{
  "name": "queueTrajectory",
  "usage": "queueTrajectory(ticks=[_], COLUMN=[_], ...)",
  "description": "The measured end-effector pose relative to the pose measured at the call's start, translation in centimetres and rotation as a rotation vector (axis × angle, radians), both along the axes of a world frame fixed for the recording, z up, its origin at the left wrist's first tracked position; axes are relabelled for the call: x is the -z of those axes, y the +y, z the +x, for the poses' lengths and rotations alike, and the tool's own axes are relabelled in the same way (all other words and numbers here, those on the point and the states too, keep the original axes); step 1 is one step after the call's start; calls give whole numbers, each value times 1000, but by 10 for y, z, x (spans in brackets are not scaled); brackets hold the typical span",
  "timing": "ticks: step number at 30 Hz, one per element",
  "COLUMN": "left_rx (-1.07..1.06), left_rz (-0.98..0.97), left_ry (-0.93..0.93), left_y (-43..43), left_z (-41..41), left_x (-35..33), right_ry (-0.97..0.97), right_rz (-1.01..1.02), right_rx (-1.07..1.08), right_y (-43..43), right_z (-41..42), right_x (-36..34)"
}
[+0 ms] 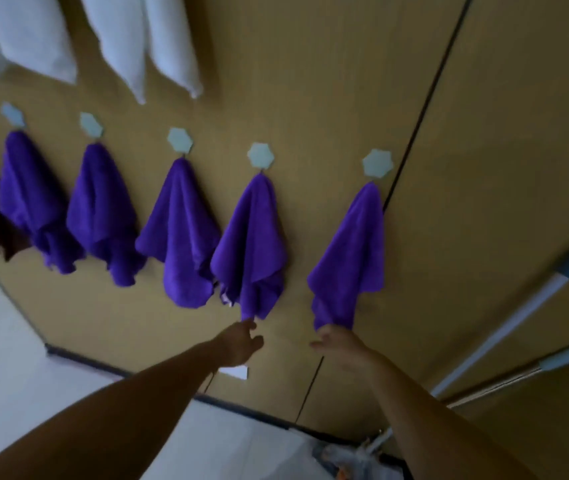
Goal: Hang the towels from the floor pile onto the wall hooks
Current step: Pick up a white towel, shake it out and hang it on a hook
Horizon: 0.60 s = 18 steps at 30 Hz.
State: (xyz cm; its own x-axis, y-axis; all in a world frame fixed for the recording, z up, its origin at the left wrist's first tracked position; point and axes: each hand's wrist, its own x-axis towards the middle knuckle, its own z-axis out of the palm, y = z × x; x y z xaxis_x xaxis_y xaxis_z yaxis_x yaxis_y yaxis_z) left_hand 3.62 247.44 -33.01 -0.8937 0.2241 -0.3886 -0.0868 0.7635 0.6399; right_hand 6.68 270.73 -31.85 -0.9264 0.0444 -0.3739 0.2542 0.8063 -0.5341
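Purple towels (179,230), five in a row on a tan wall (310,81), one under each of five pale six-sided hooks (260,155). Above the row, white cloths (130,39) hanging too, cut off by the top edge. Both bare arms stretched up toward the two rightmost towels.

Left hand (241,342) just under the fourth towel (250,244), fingers parted and loosely bent, topmost fingertip at the towel's bottom tip; touching or just short, cannot tell through the blur. Right hand (338,346) up against the bunched lower end of the fifth towel (349,258), fingertips lost against the folds; pinching or only touching, cannot tell. Hands near each other but apart.

Right of the fifth towel, a dark seam (428,98) down the wall, and farther right a white pole (504,332) with a blue grip, slanting across. Pale floor (6,358) at lower left, dark skirting (103,365) along the wall's foot.
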Motion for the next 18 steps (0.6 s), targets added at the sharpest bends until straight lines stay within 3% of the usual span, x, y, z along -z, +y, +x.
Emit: queueTrajectory(ticks=[3,9,18], left_rx=[-72,-265,-644], left_rz=[-42,-107,-178], left_ry=[62,108,-35], left_y=[-54,-187,-413], left_z=[18,95,314], left_x=[-7,-7,23], right_ry=[72,64,-17], right_rz=[86,-16,87], right_rx=[-131,-295,-804], right_y=[-48,-183,-452], right_z=[-2,23,149], right_x=[-11,-13,16])
